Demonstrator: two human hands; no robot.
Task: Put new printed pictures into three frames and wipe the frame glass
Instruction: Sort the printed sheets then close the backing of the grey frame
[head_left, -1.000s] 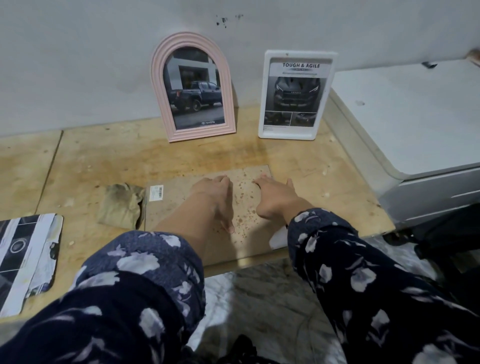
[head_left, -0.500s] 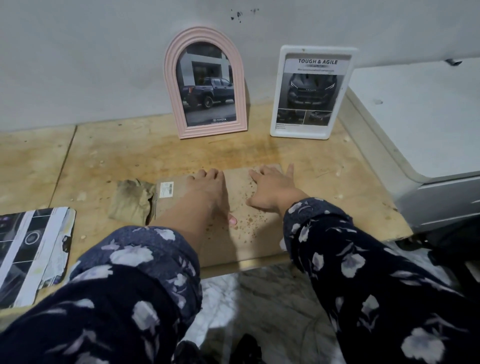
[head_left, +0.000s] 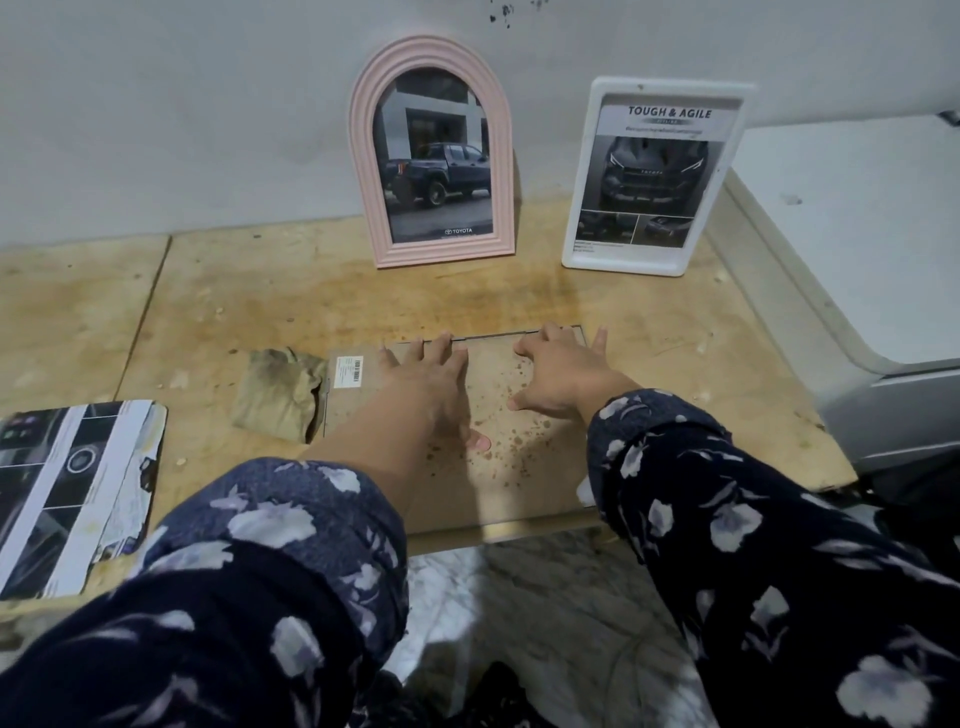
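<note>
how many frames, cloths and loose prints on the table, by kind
frames: 3, pink arch, white, one face down under both hands
cloths: 1
print stacks: 1
total: 5

Arched frame (head_left: 432, 156), landmark: pale pink, ridged; print of a dark blue-grey truck before a grey building. Rectangular frame (head_left: 655, 176), right of it: white; print with dark lettering on white above a near-black vehicle front. Backing board (head_left: 498, 415), in front of the arched frame: light brown, flecked with darker brown spots, bearing a white barcode label (head_left: 349, 371). Cloth (head_left: 280, 392), front-left of the arched frame: khaki with dark smudges. Printed sheets (head_left: 72, 488), far front-left: black and grey panels with white bands. Tabletop (head_left: 208, 301): tan wood, stained. Wall (head_left: 182, 104) behind: off-white, black specks. Sleeves (head_left: 727, 519): navy with pale grey-white floral pattern.
</note>
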